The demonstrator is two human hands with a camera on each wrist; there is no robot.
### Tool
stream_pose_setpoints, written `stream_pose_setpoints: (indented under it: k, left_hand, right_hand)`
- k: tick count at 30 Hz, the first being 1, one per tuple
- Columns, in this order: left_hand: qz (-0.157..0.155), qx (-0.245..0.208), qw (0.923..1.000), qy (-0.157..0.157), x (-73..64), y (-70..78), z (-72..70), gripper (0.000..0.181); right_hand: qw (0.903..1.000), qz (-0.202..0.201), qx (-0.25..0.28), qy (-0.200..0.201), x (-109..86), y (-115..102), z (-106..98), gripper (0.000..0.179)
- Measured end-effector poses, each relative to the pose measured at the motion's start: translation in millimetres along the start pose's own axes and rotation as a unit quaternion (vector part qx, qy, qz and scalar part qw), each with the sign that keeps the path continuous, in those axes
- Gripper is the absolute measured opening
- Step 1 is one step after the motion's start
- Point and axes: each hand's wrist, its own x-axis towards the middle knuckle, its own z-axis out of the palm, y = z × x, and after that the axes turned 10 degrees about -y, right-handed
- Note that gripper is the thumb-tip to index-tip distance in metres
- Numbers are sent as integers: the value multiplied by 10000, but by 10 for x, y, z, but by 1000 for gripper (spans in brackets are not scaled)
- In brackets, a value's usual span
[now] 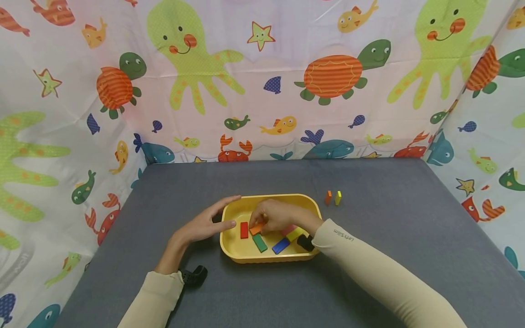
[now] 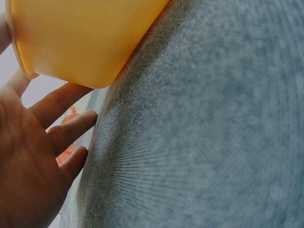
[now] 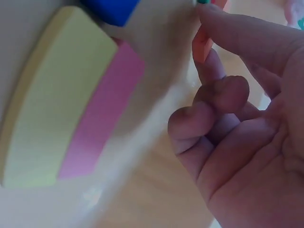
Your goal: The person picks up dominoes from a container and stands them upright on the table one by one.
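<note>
A yellow plastic tub sits on the grey table with wooden blocks in it. My right hand reaches inside and pinches an orange block between thumb and forefinger, the other fingers curled. Around it lie a red block, a green block, a blue block, a yellow block and a pink block, partly overlapped by the yellow one. At the tub's left end my left hand rests with straight, spread fingers, its thumb over the rim and forefinger along the back corner.
Beyond the tub's back right corner, another orange block and another yellow block stand upright side by side on the table. A curtain printed with sea animals surrounds the table at the back and sides.
</note>
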Motion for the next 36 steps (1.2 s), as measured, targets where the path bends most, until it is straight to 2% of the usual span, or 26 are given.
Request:
stream_pose_setpoints:
  k: [10, 18, 27, 36]
  left_hand:
    - [-139, 41, 9999, 42, 10, 15, 2, 66]
    - [-123, 41, 9999, 51, 0, 2, -1, 66]
    - [-129, 78, 9999, 42, 7, -6, 2, 66]
    - [-85, 65, 9999, 45, 2, 4, 6, 68]
  right_hand:
    - [9997, -105, 82, 198, -120, -49, -206, 31]
    - [9987, -285, 117, 413, -237, -33, -303, 30]
    - [9950, -196, 524, 824, -443, 16, -377, 32]
    - [9854, -98, 1059, 1333, -711, 84, -466, 30]
